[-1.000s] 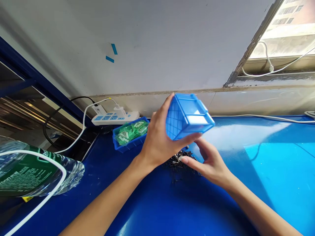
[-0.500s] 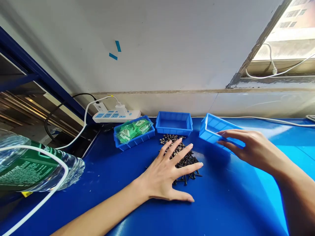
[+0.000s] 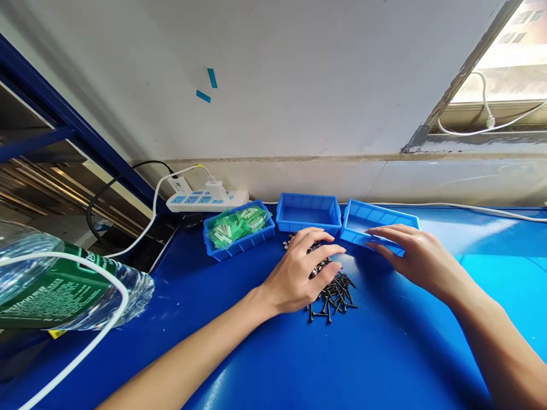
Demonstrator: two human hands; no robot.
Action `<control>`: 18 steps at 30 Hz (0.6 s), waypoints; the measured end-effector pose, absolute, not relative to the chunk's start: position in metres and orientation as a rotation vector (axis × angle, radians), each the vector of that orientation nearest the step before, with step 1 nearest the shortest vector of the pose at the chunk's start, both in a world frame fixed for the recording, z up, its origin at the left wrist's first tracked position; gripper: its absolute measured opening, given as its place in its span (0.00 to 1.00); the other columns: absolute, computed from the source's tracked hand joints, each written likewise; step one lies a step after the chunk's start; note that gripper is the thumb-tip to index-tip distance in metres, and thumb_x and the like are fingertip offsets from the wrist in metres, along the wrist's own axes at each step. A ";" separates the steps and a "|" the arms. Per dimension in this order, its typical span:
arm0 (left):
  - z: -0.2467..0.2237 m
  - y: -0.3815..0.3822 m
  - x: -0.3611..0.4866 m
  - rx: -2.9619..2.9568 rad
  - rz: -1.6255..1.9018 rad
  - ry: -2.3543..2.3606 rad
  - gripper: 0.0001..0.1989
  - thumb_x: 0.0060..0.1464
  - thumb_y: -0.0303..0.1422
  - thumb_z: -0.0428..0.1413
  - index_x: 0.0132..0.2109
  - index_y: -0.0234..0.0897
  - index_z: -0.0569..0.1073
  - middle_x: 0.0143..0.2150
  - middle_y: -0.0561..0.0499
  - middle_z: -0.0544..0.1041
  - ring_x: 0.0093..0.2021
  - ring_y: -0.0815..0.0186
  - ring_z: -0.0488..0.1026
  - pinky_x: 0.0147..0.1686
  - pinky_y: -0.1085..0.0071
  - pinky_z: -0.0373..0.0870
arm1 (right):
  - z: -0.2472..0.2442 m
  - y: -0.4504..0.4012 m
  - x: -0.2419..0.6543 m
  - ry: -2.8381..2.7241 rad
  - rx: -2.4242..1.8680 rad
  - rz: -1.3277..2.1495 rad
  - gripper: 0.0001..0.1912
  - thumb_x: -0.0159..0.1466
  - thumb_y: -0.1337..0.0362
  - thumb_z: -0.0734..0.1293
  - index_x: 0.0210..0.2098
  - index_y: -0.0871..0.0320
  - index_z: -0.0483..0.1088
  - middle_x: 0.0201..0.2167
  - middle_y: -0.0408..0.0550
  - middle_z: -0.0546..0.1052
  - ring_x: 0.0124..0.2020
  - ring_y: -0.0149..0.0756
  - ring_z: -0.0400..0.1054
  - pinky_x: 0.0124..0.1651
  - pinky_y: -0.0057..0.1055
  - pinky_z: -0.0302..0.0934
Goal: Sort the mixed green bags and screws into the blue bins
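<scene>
My left hand (image 3: 301, 273) hovers over a pile of black screws (image 3: 335, 293), with its fingers curved, apart and holding nothing. Part of the pile is hidden beneath the palm and fingers. On the right, my right hand (image 3: 412, 256) grips the near wall of a blue plastic bin (image 3: 382, 209), fingers over the rim and thumb outside. That bin stands beside a second blue bin (image 3: 308, 222), behind the screws. Both bins look bare inside. Further left, a third blue bin (image 3: 241, 246) holds green plastic packets (image 3: 241, 225) with white pieces.
A white power strip (image 3: 207, 199) with plugs and cables lies against the wall at the back left. At the left edge is a large clear bottle (image 3: 81, 285) with a green label, crossed by a white cable (image 3: 122, 307). Blue tabletop (image 3: 299, 370) spreads in front.
The right bin has moved left and now stands closer to the middle bin, with my right hand still on it. My left hand's spread fingers have curled over the screws.
</scene>
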State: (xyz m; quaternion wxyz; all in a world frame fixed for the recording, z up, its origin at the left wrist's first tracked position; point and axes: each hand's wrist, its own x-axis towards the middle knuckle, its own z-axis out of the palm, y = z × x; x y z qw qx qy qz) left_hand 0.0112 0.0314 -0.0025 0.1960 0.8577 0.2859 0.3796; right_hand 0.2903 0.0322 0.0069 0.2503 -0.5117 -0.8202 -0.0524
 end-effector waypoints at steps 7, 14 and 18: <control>0.010 0.024 -0.024 2.421 1.010 1.005 0.11 0.68 0.31 0.51 0.43 0.37 0.78 0.38 0.48 0.80 0.35 0.65 0.77 0.39 0.68 0.76 | 0.017 0.025 0.256 -2.150 -1.222 -0.301 0.18 0.71 0.60 0.67 0.60 0.49 0.75 0.52 0.54 0.84 0.55 0.57 0.77 0.57 0.59 0.72; -0.002 0.016 -0.075 2.411 0.833 1.487 0.13 0.67 0.32 0.51 0.34 0.38 0.75 0.24 0.55 0.72 0.22 0.69 0.66 0.25 0.72 0.61 | 0.019 0.052 0.205 -2.442 -1.086 -0.135 0.22 0.72 0.70 0.60 0.63 0.57 0.74 0.56 0.57 0.82 0.60 0.57 0.74 0.57 0.58 0.73; -0.005 0.016 -0.085 2.330 0.762 1.516 0.13 0.67 0.32 0.51 0.33 0.39 0.75 0.23 0.56 0.72 0.22 0.69 0.67 0.25 0.72 0.60 | 0.017 0.070 0.197 -2.530 -1.171 -0.002 0.32 0.64 0.80 0.58 0.63 0.56 0.75 0.56 0.54 0.82 0.56 0.52 0.79 0.53 0.49 0.78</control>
